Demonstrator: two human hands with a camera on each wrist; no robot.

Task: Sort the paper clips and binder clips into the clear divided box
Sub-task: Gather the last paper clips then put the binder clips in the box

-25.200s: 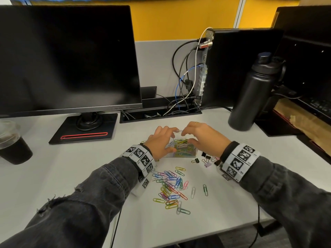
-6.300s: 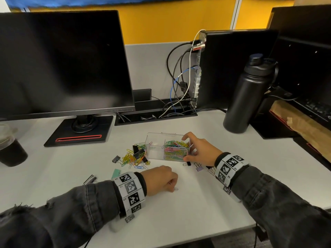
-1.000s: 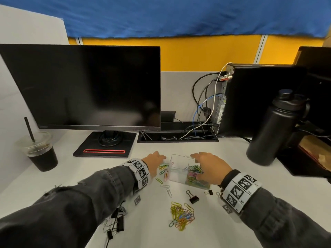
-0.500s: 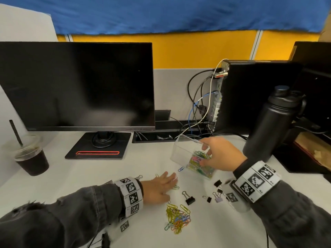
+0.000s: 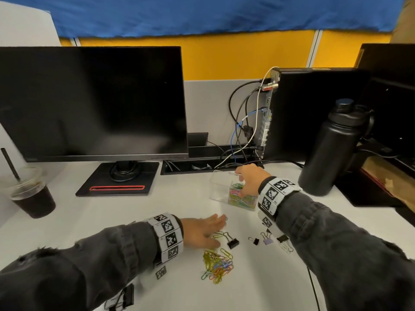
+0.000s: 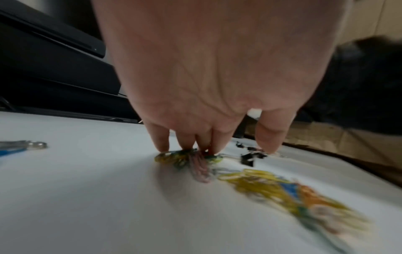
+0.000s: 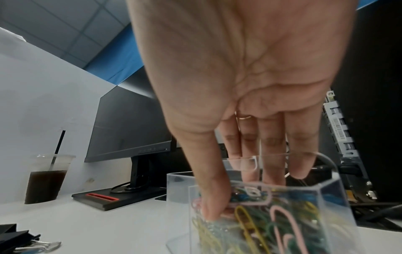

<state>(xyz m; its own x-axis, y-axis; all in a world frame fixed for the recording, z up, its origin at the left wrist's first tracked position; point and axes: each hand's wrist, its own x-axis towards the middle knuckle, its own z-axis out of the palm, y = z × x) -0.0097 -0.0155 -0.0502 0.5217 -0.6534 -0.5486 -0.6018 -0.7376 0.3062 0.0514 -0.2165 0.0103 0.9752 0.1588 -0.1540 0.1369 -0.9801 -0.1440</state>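
Paper clips [image 5: 217,264] lie in a loose coloured heap on the white worktop [image 5: 107,223], near the front edge, between my two forearms. More paper clips fill the right compartment of the clear divided box [image 5: 221,187], which stands further back, right of centre; its left compartment looks empty from the head view. My right hand [image 5: 250,179] grips the box at that right compartment: in the right wrist view the thumb [image 7: 214,194] is on the near wall and the fingers [image 7: 272,163] reach over the far rim. I cannot tell whether the box base is flat on the worktop or slightly lifted.

My left hand [image 5: 203,232] lies palm down, fingers stretched out and together, just behind the heap. In the left wrist view its fingertips [image 6: 162,142] press on a few clips [image 6: 189,159]; that picture is blurred.

One black binder clip [image 5: 232,242] sits just right of the left hand. Three smaller binder clips [image 5: 266,239], black and lilac, lie close to the right wrist. Further binder clips [image 5: 122,299] lie at the near edge, under the left sleeve.

A dark monitor [image 5: 92,102] stands at the far left, an iced drink [image 5: 31,196] left of it, and a black bottle [image 5: 332,149] at the right.
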